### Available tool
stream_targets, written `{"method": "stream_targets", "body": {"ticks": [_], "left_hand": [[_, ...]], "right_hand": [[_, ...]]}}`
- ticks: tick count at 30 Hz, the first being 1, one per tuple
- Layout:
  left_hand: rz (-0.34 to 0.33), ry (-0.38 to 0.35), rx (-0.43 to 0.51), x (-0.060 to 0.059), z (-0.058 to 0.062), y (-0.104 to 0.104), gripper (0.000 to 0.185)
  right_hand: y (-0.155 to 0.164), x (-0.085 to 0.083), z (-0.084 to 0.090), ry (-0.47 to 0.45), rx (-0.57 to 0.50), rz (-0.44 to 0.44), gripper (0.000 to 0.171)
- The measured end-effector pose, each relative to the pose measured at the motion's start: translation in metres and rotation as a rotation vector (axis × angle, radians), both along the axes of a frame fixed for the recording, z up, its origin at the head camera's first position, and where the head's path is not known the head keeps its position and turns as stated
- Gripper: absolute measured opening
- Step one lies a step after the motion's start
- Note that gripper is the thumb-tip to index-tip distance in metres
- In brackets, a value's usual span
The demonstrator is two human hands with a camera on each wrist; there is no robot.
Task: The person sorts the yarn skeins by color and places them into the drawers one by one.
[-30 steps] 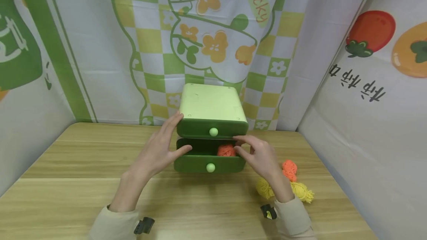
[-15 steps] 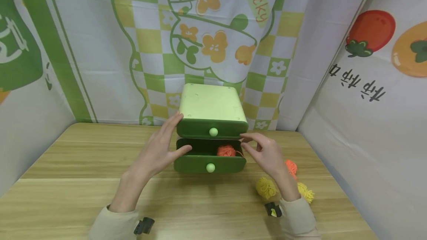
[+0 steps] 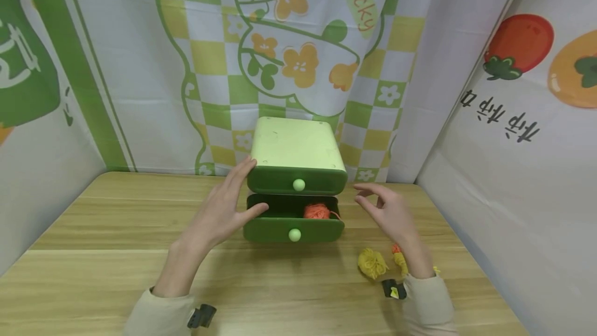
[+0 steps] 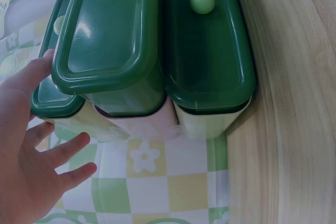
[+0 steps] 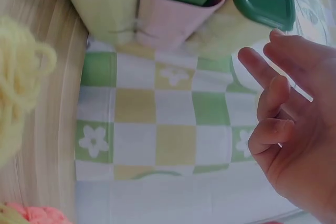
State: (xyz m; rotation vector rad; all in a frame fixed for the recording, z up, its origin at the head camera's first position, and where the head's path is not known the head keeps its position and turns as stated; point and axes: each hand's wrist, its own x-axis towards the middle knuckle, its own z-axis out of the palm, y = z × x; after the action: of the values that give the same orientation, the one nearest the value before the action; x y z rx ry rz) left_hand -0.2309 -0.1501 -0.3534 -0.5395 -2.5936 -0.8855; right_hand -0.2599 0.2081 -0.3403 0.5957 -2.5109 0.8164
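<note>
A small drawer cabinet (image 3: 296,144) with a pale green top and dark green drawer fronts stands on the table. Its middle drawer (image 3: 275,229) is pulled out, and a red-orange yarn ball (image 3: 317,211) lies inside at the right, a loose strand over the drawer's side. My left hand (image 3: 216,211) rests along the cabinet's left side, fingers extended, thumb by the pulled-out drawer's edge. To the right of the cabinet, apart from it, hovers my right hand (image 3: 387,211). Its fingers are loosely bent with nothing between them, as the right wrist view (image 5: 294,114) shows.
A yellow yarn ball (image 3: 372,263) lies on the wooden table (image 3: 289,294) at the right. More yellow yarn (image 3: 400,262) and some orange yarn (image 3: 396,248) are partly hidden by the right forearm. A printed curtain (image 3: 214,61) hangs behind the cabinet.
My right hand has drawn back rightward from the drawer and the red-orange yarn ball, which stays inside. Its forearm now covers more of the yarn on the table. The left hand has stayed put.
</note>
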Motion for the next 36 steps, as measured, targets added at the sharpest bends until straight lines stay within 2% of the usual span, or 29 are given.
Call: {"method": "stream_targets", "body": {"ticks": [6, 14, 17, 21, 23, 28, 36], "left_hand": [[-0.001, 0.000, 0.002, -0.001, -0.001, 0.000, 0.092], [0.000, -0.003, 0.010, -0.002, -0.002, 0.001, 0.092], [-0.002, 0.003, 0.008, -0.002, -0.002, 0.001, 0.092], [-0.003, 0.003, 0.008, -0.002, -0.002, 0.001, 0.092], [-0.001, 0.002, 0.010, -0.002, -0.002, 0.002, 0.091], [0.003, 0.001, 0.010, -0.002, -0.002, 0.002, 0.091], [0.003, 0.004, 0.005, -0.001, -0.002, 0.001, 0.092]], "right_hand": [[0.014, -0.002, 0.000, -0.031, 0.030, -0.062, 0.028], [0.017, -0.002, 0.002, -0.108, 0.085, -0.061, 0.027], [0.017, -0.001, 0.002, -0.201, 0.044, 0.011, 0.026], [0.014, 0.002, 0.003, -0.368, -0.024, 0.167, 0.027], [0.010, 0.003, 0.004, -0.412, -0.028, 0.232, 0.027], [0.002, 0.003, 0.002, -0.443, -0.020, 0.316, 0.030], [-0.002, 0.006, 0.003, -0.424, -0.081, 0.306, 0.029]]}}
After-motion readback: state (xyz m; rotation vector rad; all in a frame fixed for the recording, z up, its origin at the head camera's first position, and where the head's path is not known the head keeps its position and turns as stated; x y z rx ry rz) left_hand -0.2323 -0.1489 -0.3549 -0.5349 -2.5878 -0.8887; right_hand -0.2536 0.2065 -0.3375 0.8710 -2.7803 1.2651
